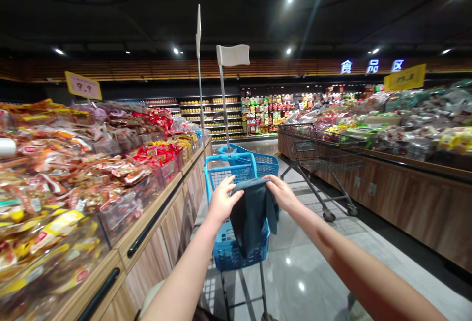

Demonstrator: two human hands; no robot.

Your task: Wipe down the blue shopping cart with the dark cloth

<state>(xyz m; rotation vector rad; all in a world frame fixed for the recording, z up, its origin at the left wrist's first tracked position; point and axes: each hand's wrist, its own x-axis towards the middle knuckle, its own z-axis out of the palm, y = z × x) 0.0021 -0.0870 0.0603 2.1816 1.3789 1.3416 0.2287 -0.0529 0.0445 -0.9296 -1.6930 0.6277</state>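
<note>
A dark grey-blue cloth [250,218] hangs in folds over the near end of a blue shopping cart [241,257], hiding the bar beneath it. My left hand [222,199] is at the cloth's upper left corner, thumb and fingers apart, with the thumb against its edge. At the upper right corner, my right hand [280,193] has its fingers closed on the cloth. The cart has a blue plastic basket body on dark metal legs.
Bagged snacks [121,163] fill a wood-panelled counter on the left. On the right, a dark wire cart [320,156] stands beside another loaded counter [416,178]. Two white flags on poles [234,55] rise ahead, near a second blue basket [265,163]. Stocked shelves [210,114] line the back.
</note>
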